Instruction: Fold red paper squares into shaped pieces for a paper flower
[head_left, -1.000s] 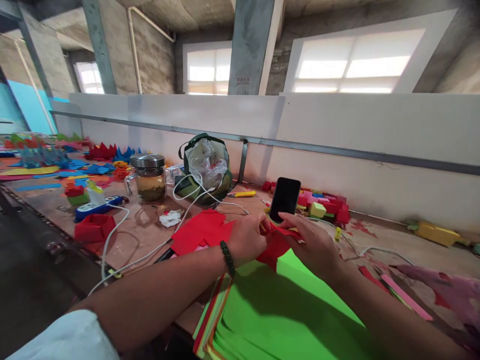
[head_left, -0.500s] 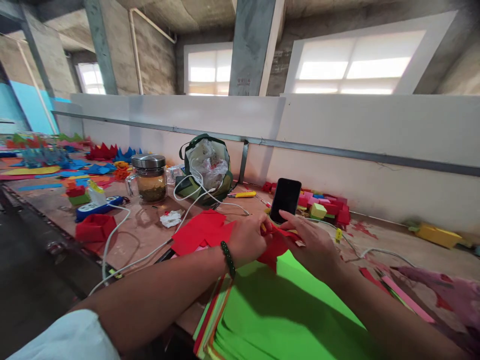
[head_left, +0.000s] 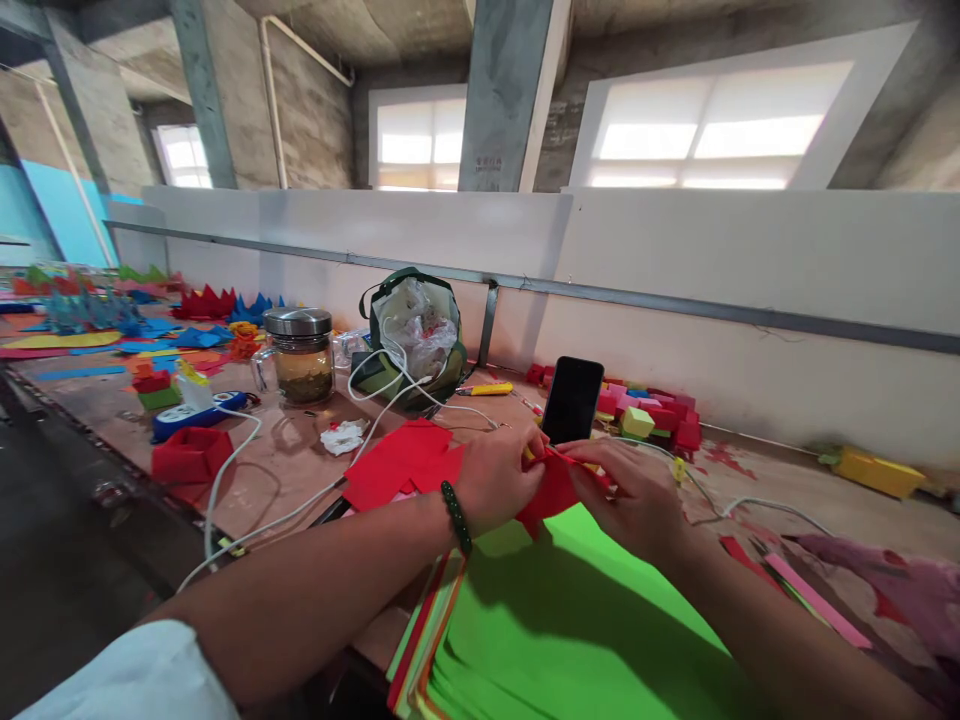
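Note:
My left hand, with a dark green bead bracelet on its wrist, pinches the edge of a red paper piece. On the piece's right side, my right hand has its fingers closed along the same edge. The piece hangs over a stack of green sheets, which has red, yellow and orange sheets at its left side. More red sheets lie to the left of my left hand. A black phone leans upright just behind my hands.
Behind the hands are a camouflage bag, a yellow cutter and small colored paper boxes. A lidded glass jar, a power strip and white cables stand left. A pink glue gun lies right.
My right hand's fingers have drawn in and closed on the red paper's edge. The hanging part of the paper has shifted slightly. My left hand has barely moved.

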